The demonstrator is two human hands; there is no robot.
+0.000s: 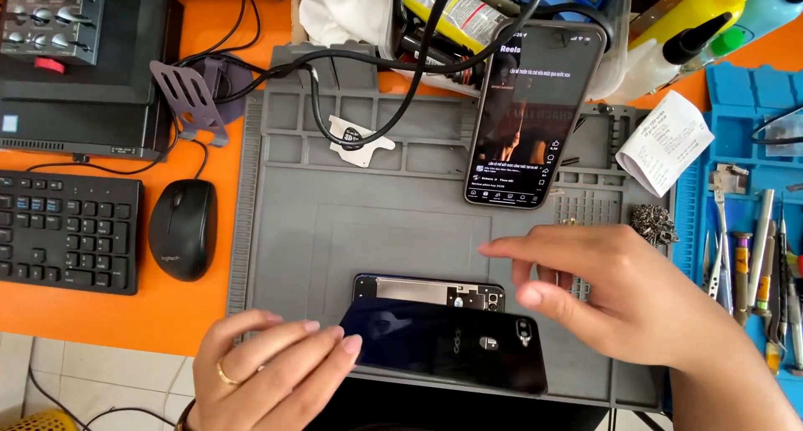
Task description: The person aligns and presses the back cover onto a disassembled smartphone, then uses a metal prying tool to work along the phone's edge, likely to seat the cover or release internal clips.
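Observation:
A dark blue phone back cover [443, 343] lies tilted over an opened phone body [428, 291] near the front edge of a grey repair mat [284, 222]. My left hand [272, 372], with a ring on one finger, touches the cover's left end with its fingertips. Hovering over the cover's right end is my right hand [619, 293], fingers spread and holding nothing. Its thumb is close to the cover's camera corner.
A second phone [535, 113] with a lit screen leans at the mat's back right, under black cables [368, 71]. A mouse [182, 228] and keyboard [67, 230] sit left. A blue tray [753, 230] of screwdrivers and a paper slip [665, 142] sit right; bottles stand behind.

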